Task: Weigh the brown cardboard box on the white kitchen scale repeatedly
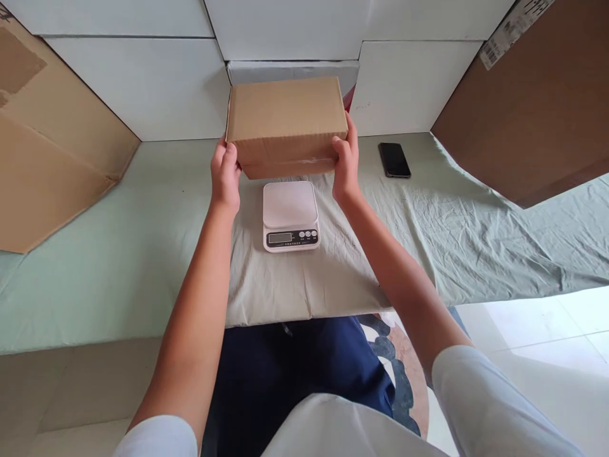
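Closed cardboard box (287,124) clamped at both ends between left hand (225,174) and right hand (346,166), held above desk (118,254), just behind white kitchen scale (290,216). Black phone (394,159) laid nearby, right.

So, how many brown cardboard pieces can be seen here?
3: a closed brown cardboard box held between both hands, a flat light-brown sheet leaning far left, a darker sheet far right. More may be hidden.
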### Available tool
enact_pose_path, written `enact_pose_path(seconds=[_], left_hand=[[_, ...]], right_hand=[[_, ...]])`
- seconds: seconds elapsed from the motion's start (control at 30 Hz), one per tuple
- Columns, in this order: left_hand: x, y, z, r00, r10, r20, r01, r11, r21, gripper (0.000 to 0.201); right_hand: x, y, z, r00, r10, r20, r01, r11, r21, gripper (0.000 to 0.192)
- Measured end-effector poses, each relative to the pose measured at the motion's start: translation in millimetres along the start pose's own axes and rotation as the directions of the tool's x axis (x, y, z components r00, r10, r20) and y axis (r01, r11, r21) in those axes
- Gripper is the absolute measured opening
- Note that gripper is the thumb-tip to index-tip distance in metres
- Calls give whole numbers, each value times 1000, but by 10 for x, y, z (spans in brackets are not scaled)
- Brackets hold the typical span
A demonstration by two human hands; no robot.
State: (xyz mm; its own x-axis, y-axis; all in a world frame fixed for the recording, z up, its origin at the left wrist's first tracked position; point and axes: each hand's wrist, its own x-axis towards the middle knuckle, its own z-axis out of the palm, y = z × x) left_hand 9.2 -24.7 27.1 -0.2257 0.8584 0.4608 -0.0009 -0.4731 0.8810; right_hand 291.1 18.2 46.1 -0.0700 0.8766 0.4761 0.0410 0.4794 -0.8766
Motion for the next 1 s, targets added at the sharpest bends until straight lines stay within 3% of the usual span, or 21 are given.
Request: enact_pose_path(seconds=[0.1, 0.17, 0.27, 0.43, 0.63, 0.73, 0.9, 1.0], left_hand=[[359, -255, -68, 997, -51, -61, 51, 999, 2, 59], [456, -389, -96, 995, -60, -84, 63, 997, 40, 63], [407, -497, -102, 990, -115, -76, 120, 991, 60, 83], [173, -554, -31, 964, -206, -167, 196, 978, -73, 61], [121, -640, 53, 969, -177, -172, 164, 983, -84, 64], [177, -535, -47, 943, -246, -225, 241, 969, -53, 67], [244, -200, -350, 935, -247, -254, 247, 968, -33, 71], [229, -87, -366, 924, -265, -276, 258, 964, -61, 70]], right_hand=[[268, 190, 196, 1000, 27, -10, -27, 1000, -11, 110], [336, 328, 318, 998, 55, -16, -55, 998, 13, 111], [320, 523, 422, 996, 82, -32, -80, 995, 58, 103], [231, 766, 414, 989, 138, -44, -132, 984, 120, 102], [252, 960, 408, 986, 134, -95, -117, 979, 164, 111], [363, 985, 273, 979, 151, -137, -125, 975, 182, 112], [591, 906, -275, 987, 117, -110, -103, 986, 131, 104], [640, 926, -517, 987, 133, -89, -123, 986, 110, 103]])
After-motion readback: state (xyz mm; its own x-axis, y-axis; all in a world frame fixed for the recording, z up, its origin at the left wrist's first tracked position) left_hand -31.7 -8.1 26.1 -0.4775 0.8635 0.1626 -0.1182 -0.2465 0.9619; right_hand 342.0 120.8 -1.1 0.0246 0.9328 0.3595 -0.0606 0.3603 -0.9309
